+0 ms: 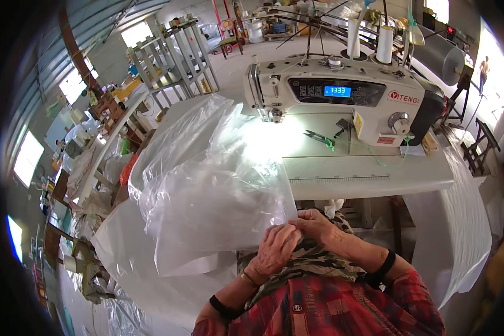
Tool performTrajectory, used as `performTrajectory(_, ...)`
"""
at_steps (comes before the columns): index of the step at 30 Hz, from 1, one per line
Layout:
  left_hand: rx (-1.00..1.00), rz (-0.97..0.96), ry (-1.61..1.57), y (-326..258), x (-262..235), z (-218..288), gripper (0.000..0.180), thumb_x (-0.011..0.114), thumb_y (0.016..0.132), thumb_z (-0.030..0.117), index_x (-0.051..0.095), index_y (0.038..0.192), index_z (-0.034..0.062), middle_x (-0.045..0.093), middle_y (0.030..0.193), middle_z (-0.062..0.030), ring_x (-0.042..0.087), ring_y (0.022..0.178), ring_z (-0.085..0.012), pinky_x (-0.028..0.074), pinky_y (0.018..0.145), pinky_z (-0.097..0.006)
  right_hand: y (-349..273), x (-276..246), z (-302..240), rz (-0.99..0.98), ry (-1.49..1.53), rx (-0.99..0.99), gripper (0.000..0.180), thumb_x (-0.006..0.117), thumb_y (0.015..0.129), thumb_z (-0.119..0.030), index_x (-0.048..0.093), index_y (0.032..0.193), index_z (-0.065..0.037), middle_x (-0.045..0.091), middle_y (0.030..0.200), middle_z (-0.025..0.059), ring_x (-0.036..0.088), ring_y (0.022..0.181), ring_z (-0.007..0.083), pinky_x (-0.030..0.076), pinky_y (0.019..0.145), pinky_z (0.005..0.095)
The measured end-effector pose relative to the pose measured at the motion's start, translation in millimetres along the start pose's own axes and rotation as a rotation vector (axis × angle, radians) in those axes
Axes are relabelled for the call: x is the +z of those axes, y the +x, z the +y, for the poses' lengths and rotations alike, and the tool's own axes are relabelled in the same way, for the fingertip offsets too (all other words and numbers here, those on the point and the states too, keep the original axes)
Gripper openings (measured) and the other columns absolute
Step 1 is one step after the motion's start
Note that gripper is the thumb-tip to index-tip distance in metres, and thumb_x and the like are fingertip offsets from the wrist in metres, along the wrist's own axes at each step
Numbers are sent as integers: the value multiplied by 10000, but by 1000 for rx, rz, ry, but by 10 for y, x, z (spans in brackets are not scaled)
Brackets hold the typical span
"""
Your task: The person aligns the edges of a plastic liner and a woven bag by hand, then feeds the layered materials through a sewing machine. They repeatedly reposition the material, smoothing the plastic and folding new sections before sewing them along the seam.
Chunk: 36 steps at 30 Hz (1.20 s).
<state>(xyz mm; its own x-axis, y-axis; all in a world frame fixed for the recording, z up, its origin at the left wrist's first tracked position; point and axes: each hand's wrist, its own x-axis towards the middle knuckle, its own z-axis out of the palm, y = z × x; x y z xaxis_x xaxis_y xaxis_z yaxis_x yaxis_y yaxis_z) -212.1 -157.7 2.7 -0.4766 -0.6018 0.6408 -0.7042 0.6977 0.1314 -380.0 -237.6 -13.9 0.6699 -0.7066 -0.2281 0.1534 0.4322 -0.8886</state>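
A large clear plastic sheet lies bunched over the left half of the sewing table and hangs past its front edge. At its near right corner my left hand is closed with bent fingers on the plastic edge. Right beside it my right hand pinches the same edge, thumb and fingers together. Both hands are close to my body, just in front of the table. Behind them stands a white industrial sewing machine, its lamp shining on the plastic under the needle. The exact fold between my fingers is hidden.
On the table lie dark thread snips and a printed ruler strip. White thread cones stand behind the machine. More pale sheeting hangs at the right. A grey metal rack stands at the back left.
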Motion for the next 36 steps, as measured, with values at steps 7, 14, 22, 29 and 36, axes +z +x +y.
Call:
performTrajectory(7, 50, 52, 7, -103, 20, -237, 292, 682, 748, 37, 651, 1038, 48, 579, 1100, -115, 599, 963, -304, 496, 835, -435, -11, 120, 99, 50, 143, -33, 228, 627, 943, -212, 680, 1026, -6, 631, 803, -49, 527, 655, 16, 394, 558, 192)
performTrajectory(14, 83, 13, -28, -72, 77, -277, 251, 661, 698, 75, 674, 945, 33, 627, 1052, -81, 613, 1029, -252, 493, 912, -428, -14, 10, -141, 103, -756, -305, 297, 595, 939, -258, 637, 787, -7, 610, 628, 93, 608, 582, 219, 451, 533, 351)
performTrajectory(22, 60, -29, -90, -34, 113, -324, 281, 643, 655, 75, 670, 931, 32, 637, 1049, -65, 614, 1014, -228, 458, 948, -429, 472, 51, -778, 369, -1749, -737, 126, 602, 872, -165, 635, 851, -45, 669, 931, 157, 636, 1009, 300, 497, 851, 431)
performTrajectory(29, 28, -49, -99, -79, 114, -334, 319, 650, 623, 58, 665, 940, 31, 630, 1023, -64, 610, 972, -246, 454, 894, -425, 750, 487, -597, -108, -1758, -861, 246, 619, 885, -186, 647, 1098, -66, 604, 1243, 113, 535, 1197, 240, 347, 1091, 466)
performTrajectory(36, -17, -43, -162, -93, 106, -354, 324, 661, 618, 46, 666, 943, 36, 623, 1000, -58, 613, 950, -236, 452, 924, -436, 916, 33, -924, 363, -1596, -796, 277, 640, 894, -232, 666, 1109, -60, 628, 1206, 88, 578, 1134, 233, 451, 973, 388)
